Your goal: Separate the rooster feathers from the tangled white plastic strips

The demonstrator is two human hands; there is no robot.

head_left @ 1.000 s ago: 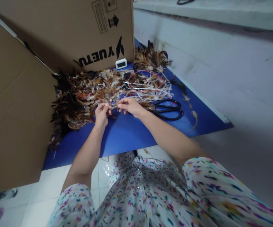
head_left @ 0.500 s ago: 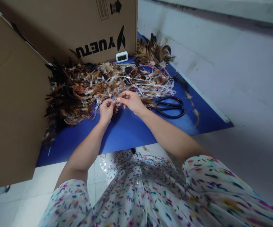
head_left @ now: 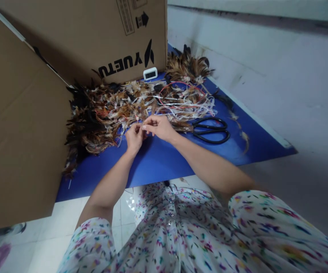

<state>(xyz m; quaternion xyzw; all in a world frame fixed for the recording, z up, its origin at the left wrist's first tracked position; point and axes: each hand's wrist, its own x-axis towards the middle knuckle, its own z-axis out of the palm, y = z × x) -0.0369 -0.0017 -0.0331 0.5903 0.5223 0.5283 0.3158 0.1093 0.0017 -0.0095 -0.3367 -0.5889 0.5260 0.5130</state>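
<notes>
My left hand [head_left: 134, 137] and my right hand [head_left: 158, 127] meet fingertip to fingertip over the near edge of a heap of brown, black and white feathers [head_left: 115, 104]. Both are closed in a pinch; what lies between the fingertips is too small to make out. Black-handled scissors [head_left: 211, 131] lie just right of my right hand, on the blue table [head_left: 158, 163]. Behind them are pale strings [head_left: 206, 108] and a thin red loop [head_left: 181, 82].
Large cardboard boxes [head_left: 19, 125] stand at the left and back. A small white digital clock [head_left: 150, 74] sits before the back box. More feathers [head_left: 188, 66] lie at the back right, beside the pale wall [head_left: 266, 76]. A loose feather strand [head_left: 239, 125] rests at the right.
The camera view has shifted, so everything appears a little further right and lower. My hands remain together, with the fingertips drawn slightly closer.
</notes>
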